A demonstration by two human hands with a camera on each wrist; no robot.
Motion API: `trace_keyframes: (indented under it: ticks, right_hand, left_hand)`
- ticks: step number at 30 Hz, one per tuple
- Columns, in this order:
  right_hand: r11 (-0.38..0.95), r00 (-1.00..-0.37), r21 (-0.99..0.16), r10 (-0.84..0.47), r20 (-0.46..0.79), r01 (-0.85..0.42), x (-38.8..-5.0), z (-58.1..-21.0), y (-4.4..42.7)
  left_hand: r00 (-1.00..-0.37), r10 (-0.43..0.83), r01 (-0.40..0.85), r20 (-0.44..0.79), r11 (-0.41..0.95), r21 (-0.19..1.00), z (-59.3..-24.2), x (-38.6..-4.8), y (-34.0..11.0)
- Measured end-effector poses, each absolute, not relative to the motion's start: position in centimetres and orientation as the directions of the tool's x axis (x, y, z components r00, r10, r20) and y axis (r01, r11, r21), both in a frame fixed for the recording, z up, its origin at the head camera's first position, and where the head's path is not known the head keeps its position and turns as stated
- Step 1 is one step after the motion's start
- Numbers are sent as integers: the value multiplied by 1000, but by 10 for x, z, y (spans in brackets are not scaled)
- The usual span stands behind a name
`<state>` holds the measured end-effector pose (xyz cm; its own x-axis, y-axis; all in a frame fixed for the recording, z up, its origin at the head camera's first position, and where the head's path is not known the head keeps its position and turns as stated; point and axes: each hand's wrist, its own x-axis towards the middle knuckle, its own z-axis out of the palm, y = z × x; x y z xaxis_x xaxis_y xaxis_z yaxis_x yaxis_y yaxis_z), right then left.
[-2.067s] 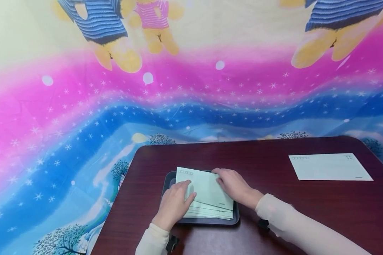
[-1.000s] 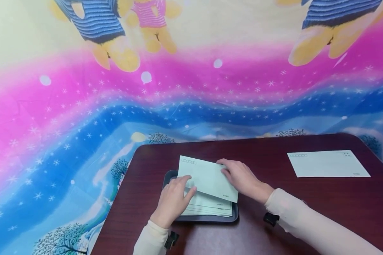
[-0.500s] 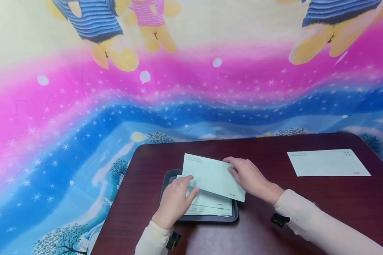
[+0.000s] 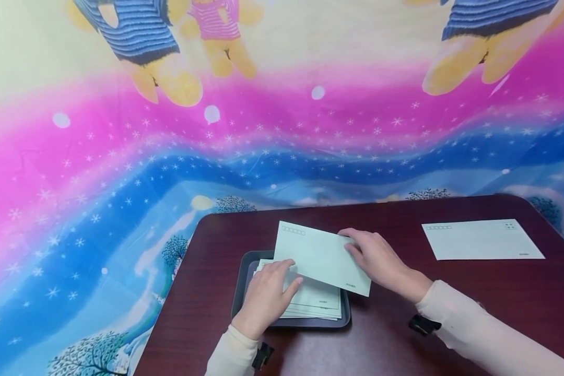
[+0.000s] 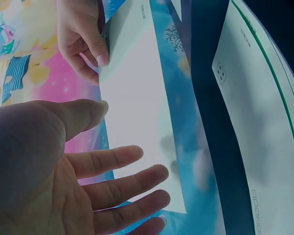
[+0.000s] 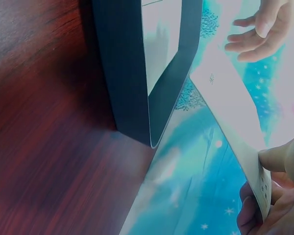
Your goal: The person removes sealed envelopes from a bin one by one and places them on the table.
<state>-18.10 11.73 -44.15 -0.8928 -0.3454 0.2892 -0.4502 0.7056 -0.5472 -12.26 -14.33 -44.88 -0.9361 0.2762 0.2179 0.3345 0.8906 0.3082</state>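
Note:
A pale green envelope point(image 4: 321, 256) hangs tilted above the tray, pinched at its right end by my right hand point(image 4: 378, 258). In the right wrist view, the thumb point(image 6: 277, 157) presses one face of it while the fingers curl behind. My left hand point(image 4: 270, 295) is held over the tray's left side, its fingers spread and relaxed. In the left wrist view, the left fingers point(image 5: 127, 183) appear in front of the envelope without curling round it. Beneath, a stack of similar envelopes point(image 4: 312, 303) lies in the dark grey tray point(image 4: 310, 325), partly hidden by the left hand.
Another envelope point(image 4: 484, 240) lies flat at the right rear of the dark red-brown table point(image 4: 385, 334). Behind the table's far edge hangs a colourful printed cloth point(image 4: 263, 120) with cartoon bears and snowflakes.
My right hand has lifted the top envelope off the stack and moved it up and to the right. The left hand has shifted slightly right. The envelope at the right has stayed put.

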Motion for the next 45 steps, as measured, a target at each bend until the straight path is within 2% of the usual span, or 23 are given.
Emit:
trace_keyframes:
  ticks: [15, 33, 45]
  right_hand:
    - [733, -923, -561, -303, 238, -385, -172, -437, 149]
    - [762, -923, -525, -269, 274, -378, -167, -425, 174]
    - [774, -943, -542, -232, 241, -329, -169, -430, 193]
  left_hand:
    - [-934, 315, 351, 167, 895, 276, -450, -123, -131]
    - [-921, 358, 389, 156, 880, 274, -447, -127, -118]
    - [-920, 375, 392, 114, 881, 263, -449, -128, -108]
